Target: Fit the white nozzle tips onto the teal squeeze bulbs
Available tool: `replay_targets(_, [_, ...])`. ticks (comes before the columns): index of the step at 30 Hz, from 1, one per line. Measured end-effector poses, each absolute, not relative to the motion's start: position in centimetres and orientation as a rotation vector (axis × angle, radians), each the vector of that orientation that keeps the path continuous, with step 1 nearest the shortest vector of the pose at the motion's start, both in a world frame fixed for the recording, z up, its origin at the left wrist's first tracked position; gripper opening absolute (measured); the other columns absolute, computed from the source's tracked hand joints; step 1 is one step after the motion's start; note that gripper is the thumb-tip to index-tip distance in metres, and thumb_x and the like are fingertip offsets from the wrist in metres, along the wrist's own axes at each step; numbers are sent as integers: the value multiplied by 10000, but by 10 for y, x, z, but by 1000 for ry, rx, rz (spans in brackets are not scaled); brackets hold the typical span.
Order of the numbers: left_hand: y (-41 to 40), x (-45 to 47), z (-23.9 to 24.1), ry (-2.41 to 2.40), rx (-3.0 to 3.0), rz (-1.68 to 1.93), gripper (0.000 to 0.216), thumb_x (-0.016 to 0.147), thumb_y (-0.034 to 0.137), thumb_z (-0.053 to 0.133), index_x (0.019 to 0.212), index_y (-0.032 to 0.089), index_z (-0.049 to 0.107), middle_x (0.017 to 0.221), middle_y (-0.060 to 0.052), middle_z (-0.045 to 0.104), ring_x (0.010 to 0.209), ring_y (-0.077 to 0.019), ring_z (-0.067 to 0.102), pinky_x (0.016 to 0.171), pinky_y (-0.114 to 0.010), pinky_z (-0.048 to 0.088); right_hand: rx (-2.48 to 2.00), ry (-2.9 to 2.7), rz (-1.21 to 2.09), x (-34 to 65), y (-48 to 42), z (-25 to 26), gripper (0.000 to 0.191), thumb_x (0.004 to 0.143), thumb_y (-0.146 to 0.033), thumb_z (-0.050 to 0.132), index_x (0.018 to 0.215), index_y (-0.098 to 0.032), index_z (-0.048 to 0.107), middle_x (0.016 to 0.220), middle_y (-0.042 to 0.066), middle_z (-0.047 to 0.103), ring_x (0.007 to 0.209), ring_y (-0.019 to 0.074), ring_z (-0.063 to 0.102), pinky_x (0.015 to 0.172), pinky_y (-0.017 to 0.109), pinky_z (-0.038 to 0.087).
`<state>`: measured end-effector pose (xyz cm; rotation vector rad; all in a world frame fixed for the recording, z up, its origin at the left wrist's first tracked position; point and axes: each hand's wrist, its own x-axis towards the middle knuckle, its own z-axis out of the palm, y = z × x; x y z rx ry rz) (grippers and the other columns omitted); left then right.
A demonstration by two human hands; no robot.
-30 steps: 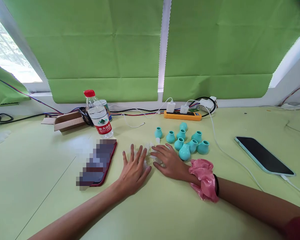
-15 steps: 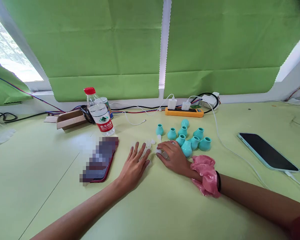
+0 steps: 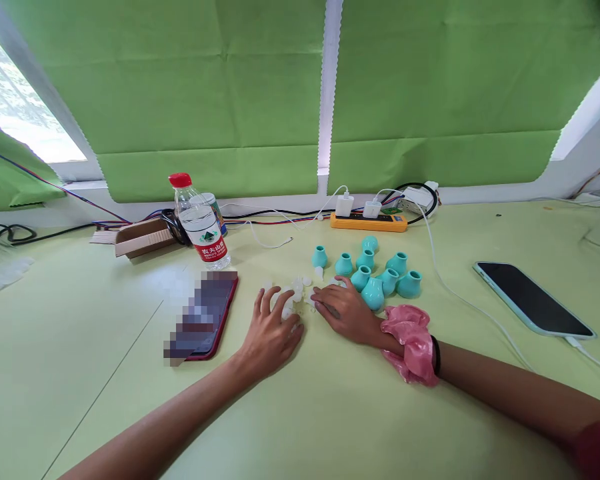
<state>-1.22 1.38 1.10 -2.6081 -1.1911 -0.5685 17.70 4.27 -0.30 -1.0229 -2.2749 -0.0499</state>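
Small translucent white plastic pieces (image 3: pixel 298 287) lie loose in a cluster on the pale green table (image 3: pixel 330 413). My left hand (image 3: pixel 271 331) is spread over the left side of them, fingers bent and apart, tips touching some pieces. On the right side, my right hand (image 3: pixel 349 315) rests palm down with curled, slightly parted fingers among more of the pieces. Some pieces are hidden beneath both hands. Just beyond my right hand stand several glossy teal bulb-shaped hollow pieces (image 3: pixel 409 285), most with their open necks up. A pink scrunchie (image 3: pixel 411 343) circles my right wrist.
A phone with a red case (image 3: pixel 205 320) lies left, a charging phone (image 3: pixel 533 297) right. Behind stand a water bottle (image 3: pixel 203 227), a can (image 3: pixel 215 212), an open cardboard box (image 3: pixel 145 239) and an orange power strip (image 3: pixel 367 221). A white cable (image 3: pixel 460 300) crosses the right side.
My left fingers have bent and drawn back slightly over the translucent pieces. My right fingers have shifted a little, and more pieces show between the hands.
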Motion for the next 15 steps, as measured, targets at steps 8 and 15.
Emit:
replay_targets(8, [9,-26,8,-1117,-2534,-710,197,772,276,447,857,154,577,731,-68,551,658,-169,507,572,-296,407,-882,-2407,-131,183,34,13,209,758,-245,486,926,-166,583,881,88,533,855,212,460,766,379,342])
replay_targets(15, [1,-38,4,-1179,-2600,-659,213,771,275,423,891,159,554,694,-45,566,585,-140,535,529,-256,430,-1030,-2564,-213,170,30,11,248,800,-286,464,1013,-208,563,915,93,468,906,236,395,759,393,301])
